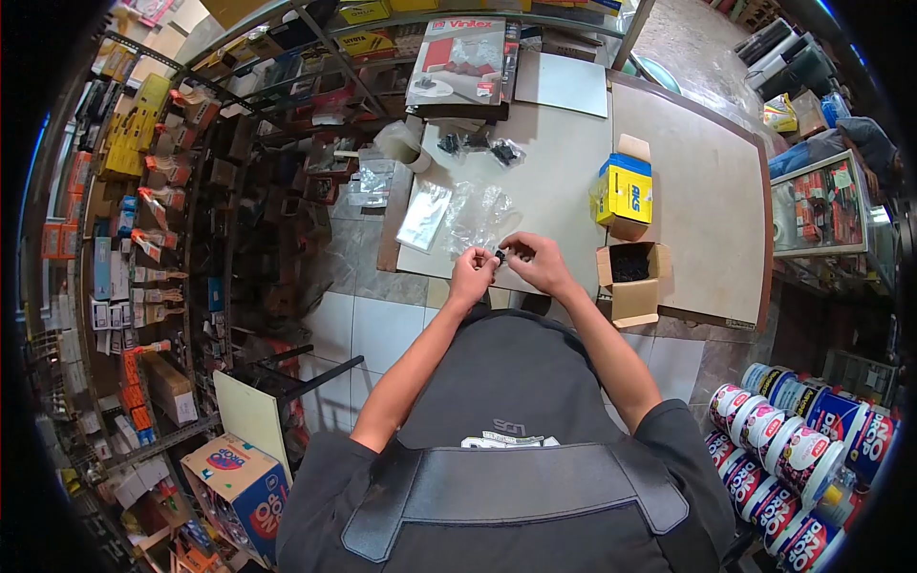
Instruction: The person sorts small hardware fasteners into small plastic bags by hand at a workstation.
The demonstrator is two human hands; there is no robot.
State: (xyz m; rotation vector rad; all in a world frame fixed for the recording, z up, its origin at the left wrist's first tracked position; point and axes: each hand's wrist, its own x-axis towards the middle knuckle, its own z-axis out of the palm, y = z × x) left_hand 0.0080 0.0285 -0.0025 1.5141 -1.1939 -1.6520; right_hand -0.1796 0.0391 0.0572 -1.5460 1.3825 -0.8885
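Note:
In front of my body, over the table's near edge, my left hand (474,273) is closed, pinching a few small black screws (500,257) between thumb and fingers. My right hand (538,262) meets it from the right, fingertips pinched together at the same dark pieces; their exact shape is hard to make out. Just beyond the hands lie clear plastic bags (480,212). An open cardboard box (634,304) full of black screws (630,262) stands to the right of my right hand. Farther back, small bags of black screws (505,153) rest on the table.
A yellow and blue box (627,196) stands on the table (707,191). A white cup (406,145), a flat plastic pack (424,218) and a Vinilex catalogue (457,62) are at the left and back. Shelves (143,239) line the left; paint pails (778,439) are stacked lower right.

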